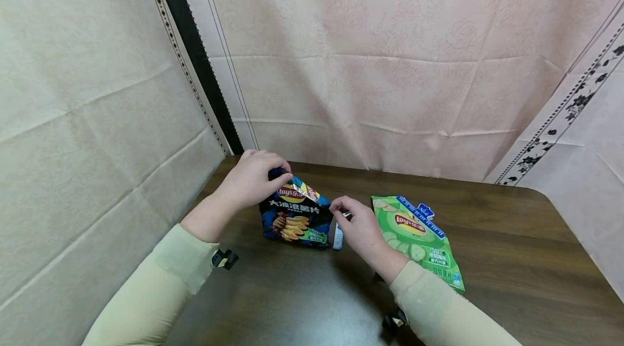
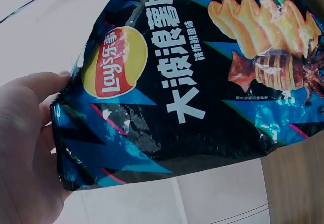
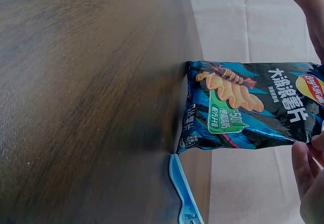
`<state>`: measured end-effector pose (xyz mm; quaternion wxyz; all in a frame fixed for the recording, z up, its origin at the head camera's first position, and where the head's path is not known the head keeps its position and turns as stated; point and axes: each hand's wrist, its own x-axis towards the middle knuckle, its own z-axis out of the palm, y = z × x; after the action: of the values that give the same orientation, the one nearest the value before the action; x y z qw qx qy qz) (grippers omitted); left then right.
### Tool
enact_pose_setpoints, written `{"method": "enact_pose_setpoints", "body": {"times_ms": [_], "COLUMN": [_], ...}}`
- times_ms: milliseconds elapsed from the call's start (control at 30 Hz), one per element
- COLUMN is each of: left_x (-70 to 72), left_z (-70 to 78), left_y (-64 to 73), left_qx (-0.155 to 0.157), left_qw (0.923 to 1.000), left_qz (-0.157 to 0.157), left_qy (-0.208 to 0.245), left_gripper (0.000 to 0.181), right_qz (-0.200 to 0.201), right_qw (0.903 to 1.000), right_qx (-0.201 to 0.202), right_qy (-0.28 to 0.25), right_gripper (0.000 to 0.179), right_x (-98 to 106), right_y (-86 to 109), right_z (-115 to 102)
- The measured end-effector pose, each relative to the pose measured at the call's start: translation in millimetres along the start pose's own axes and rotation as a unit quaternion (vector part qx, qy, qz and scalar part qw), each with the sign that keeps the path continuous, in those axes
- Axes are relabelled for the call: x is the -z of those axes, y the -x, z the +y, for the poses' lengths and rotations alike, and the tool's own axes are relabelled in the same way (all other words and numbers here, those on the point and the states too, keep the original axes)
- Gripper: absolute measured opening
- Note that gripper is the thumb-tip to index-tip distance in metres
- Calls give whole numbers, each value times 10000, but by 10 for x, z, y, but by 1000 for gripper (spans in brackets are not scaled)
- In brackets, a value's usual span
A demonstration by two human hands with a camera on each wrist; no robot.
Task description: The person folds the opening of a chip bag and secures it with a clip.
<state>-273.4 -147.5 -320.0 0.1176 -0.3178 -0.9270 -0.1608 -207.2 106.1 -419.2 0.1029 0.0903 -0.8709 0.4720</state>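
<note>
A black and blue Lay's chip bag stands on the table, held at its upper part by both hands. My left hand grips its top left corner; the left wrist view shows the thumb on the printed front. With thumb and fingertips my right hand pinches the bag's right upper edge. The top edge slopes down between the hands. Beside the bag's lower right corner lies a blue plastic bag clip, partly behind the right hand in the head view.
A green Lay's chip bag lies to the right, partly under the right forearm, with a blue clip across its top. Pale curtains hang behind and to the left of the brown wooden table.
</note>
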Motion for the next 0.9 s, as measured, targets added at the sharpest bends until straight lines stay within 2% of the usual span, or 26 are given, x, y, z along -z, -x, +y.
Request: {"method": "enact_pose_setpoints", "body": {"times_ms": [233,500,600,700,900], "left_x": [19,16,23,28,28], "left_z": [-25,-16,-4,8,8], "left_y": [14,17,28,35,46], "left_qx": [-91,-56,-66,-107,-111], "left_qw": [9999,10000,10000,9999,9998], "left_qz": [-117,-49,-15,48,178], "left_qy": [10,-15,-23,-30,-35], "left_gripper": [18,18,18,18,17], "right_qz": [-36,-163,-225,-278,-239], "right_qw": [10000,9997,9993,9993,9986], "right_qx": [-67,-53,-170,-227,-112], "right_qy": [16,-199,-230,-42,449], "right_gripper": [13,12,19,23,17], "right_x": [-2,1,2,-4,-16], "right_y": [-4,-19,-30,-45,-54], "right_z": [5,17,-8,-27,-36]}}
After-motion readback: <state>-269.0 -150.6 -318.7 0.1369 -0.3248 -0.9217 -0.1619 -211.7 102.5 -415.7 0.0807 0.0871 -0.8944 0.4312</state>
